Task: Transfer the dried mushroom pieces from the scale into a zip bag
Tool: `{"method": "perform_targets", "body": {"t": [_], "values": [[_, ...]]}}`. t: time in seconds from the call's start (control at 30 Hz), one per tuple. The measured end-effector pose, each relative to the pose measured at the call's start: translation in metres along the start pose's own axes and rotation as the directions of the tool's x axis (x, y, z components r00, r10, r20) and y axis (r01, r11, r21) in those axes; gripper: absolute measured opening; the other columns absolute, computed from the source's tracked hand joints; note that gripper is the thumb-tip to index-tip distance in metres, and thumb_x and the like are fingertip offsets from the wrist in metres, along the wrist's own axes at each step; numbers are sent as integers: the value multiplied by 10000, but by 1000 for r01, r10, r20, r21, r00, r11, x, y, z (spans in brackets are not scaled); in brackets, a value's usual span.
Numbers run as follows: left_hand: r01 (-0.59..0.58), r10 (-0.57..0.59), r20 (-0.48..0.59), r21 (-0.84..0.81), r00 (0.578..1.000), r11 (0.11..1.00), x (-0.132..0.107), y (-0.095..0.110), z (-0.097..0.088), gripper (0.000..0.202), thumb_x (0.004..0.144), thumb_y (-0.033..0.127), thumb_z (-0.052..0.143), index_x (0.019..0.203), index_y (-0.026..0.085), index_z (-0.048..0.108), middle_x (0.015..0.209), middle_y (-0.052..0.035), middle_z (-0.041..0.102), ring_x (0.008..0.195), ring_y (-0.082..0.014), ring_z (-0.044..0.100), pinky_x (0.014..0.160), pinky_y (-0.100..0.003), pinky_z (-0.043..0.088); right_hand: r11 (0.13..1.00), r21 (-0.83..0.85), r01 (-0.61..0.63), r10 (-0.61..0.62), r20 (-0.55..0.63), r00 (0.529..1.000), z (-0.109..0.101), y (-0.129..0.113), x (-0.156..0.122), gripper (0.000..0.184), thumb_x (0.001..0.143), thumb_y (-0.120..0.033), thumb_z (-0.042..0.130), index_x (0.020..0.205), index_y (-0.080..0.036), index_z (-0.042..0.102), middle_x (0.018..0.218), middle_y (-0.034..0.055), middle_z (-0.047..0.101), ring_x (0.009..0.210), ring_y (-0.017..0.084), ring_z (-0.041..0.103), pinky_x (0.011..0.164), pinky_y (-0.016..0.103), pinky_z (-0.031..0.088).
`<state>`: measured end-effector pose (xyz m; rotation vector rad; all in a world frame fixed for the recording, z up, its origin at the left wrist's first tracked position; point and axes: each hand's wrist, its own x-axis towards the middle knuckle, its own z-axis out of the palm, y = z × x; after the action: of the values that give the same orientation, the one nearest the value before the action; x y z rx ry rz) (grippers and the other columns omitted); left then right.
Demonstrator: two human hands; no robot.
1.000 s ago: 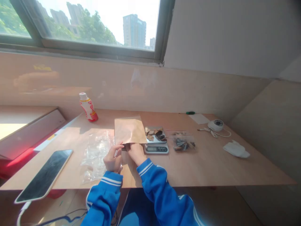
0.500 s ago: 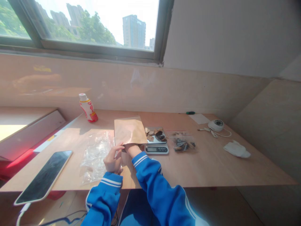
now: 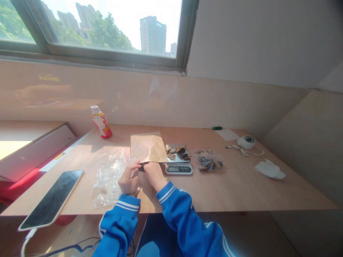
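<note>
A brown paper bag (image 3: 148,148) lies on the table with its mouth toward me. At the left corner of that mouth, my left hand (image 3: 129,180) pinches the bag's edge. My right hand (image 3: 155,175) reaches into the opening, its fingers hidden inside, so what they hold does not show. Just right of the bag stands a white digital scale (image 3: 179,169), its display facing me. Several brown and dark dried pieces (image 3: 177,152) lie on its steel plate. A clear zip bag (image 3: 210,162) with dark pieces in it rests right of the scale.
Crumpled clear plastic bags (image 3: 109,176) lie left of my left hand. A phone (image 3: 52,200) with a cable overhangs the front left edge. A drink bottle (image 3: 101,122) stands behind. At the right are a white round device (image 3: 245,142), a white tissue (image 3: 269,169) and a green-handled tool (image 3: 217,128).
My right hand has drawn back partway out of the paper bag, toward me and slightly right. My left hand keeps its place at the bag's edge.
</note>
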<state>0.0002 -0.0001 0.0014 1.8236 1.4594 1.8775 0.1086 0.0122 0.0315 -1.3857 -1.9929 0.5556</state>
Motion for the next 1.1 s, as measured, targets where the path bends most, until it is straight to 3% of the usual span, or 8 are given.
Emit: {"method": "perform_targets", "body": {"t": [0.1, 0.2, 0.37, 0.57, 0.7, 0.83, 0.9, 1.1], "values": [[3, -3, -5, 2, 1000, 1000, -1, -2, 0, 158, 824, 171, 512, 833, 197, 668, 994, -45, 721, 959, -190, 673, 783, -290, 551, 998, 36, 54, -51, -85, 995, -6, -1, -21, 198, 906, -180, 495, 999, -205, 668, 1044, 88, 666, 1030, 227, 597, 914, 374, 469], [-18, 18, -1, 15, 1000, 1000, -1, -6, 0, 141, 824, 184, 531, 849, 199, 669, 997, -42, 722, 941, -187, 679, 746, -273, 556, 956, 274, 106, -51, -201, 978, -18, -3, -39, 217, 903, -234, 512, 1069, -223, 650, 1074, 67, 674, 1021, 198, 611, 902, 343, 487], [-14, 14, -8, 8, 1000, 1000, 0, -3, 0, 132, 818, 184, 536, 830, 199, 666, 980, -40, 728, 929, -188, 684, 733, -272, 558, 743, 669, -13, 223, -230, 947, -47, 3, -51, 219, 789, -382, 661, 906, -199, 692, 930, 52, 710, 861, 194, 658, 782, 321, 524], [36, -37, -47, -11, 998, 999, 2, 9, 0, 142, 798, 151, 522, 793, 197, 657, 956, -40, 731, 934, -194, 682, 791, -298, 546, 583, 803, -120, 407, -161, 899, -79, 26, -53, 336, 711, -467, 705, 874, -173, 697, 701, 6, 655, 544, 104, 543, 525, 236, 465], [34, -34, -48, -2, 998, 999, 2, 9, 0, 147, 793, 151, 515, 788, 206, 652, 955, -29, 731, 930, -193, 683, 790, -299, 548, 640, 761, -111, 431, -235, 871, -109, 52, -44, 336, 693, -451, 717, 875, -169, 701, 790, 34, 692, 654, 135, 610, 641, 266, 515], [26, -26, -28, -5, 999, 1000, 2, 5, 0, 162, 787, 137, 508, 798, 205, 655, 966, -31, 728, 944, -191, 679, 771, -284, 549, 831, 550, -80, 339, -387, 857, -133, 96, -13, 304, 730, -404, 671, 897, -151, 697, 899, 83, 714, 811, 183, 652, 758, 308, 523], [30, -30, -21, -2, 999, 1000, 1, 2, -1, 165, 784, 135, 509, 803, 206, 657, 972, -31, 727, 948, -193, 678, 764, -282, 551, 924, 371, -97, 258, -414, 873, -137, 117, 6, 267, 761, -370, 622, 874, -138, 690, 913, 101, 715, 843, 188, 655, 798, 318, 515], [4, -4, 1, 25, 1000, 1000, -1, -5, -2, 169, 789, 130, 510, 824, 211, 654, 991, -24, 724, 956, -187, 676, 738, -267, 553, 975, 197, -105, 166, -325, 931, -127, 142, 33, 152, 749, -282, 621, 795, -162, 702, 843, 68, 721, 823, 195, 654, 810, 340, 496]]}}
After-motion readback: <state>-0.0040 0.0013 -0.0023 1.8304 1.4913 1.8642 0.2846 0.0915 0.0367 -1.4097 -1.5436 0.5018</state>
